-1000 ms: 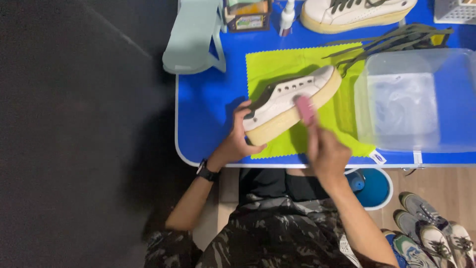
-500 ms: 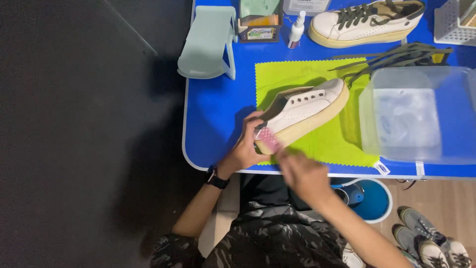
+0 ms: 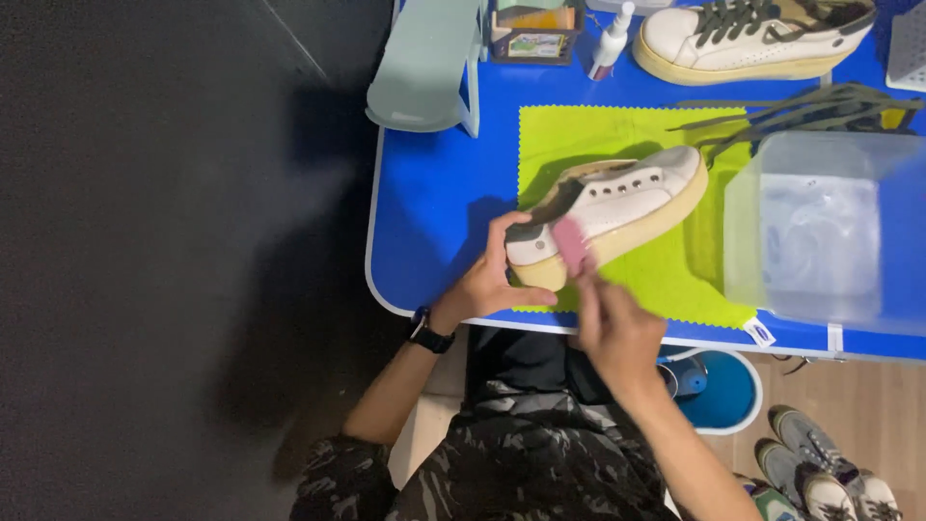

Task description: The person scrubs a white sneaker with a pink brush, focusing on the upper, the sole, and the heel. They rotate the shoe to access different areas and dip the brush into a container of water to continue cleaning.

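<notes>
left hand (image 3: pixel 487 280) holds sneaker (image 3: pixel 612 207); right hand (image 3: pixel 612 323) rubs pink eraser (image 3: pixel 570 244)

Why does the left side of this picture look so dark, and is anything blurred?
Head view: the floor left of the blue table is dark and featureless, with a soft shadow beside the table edge. The right hand and the pink brush it holds are smeared by motion blur; the left hand and the white shoe are sharper. The clear tub shows pale glare.
</notes>
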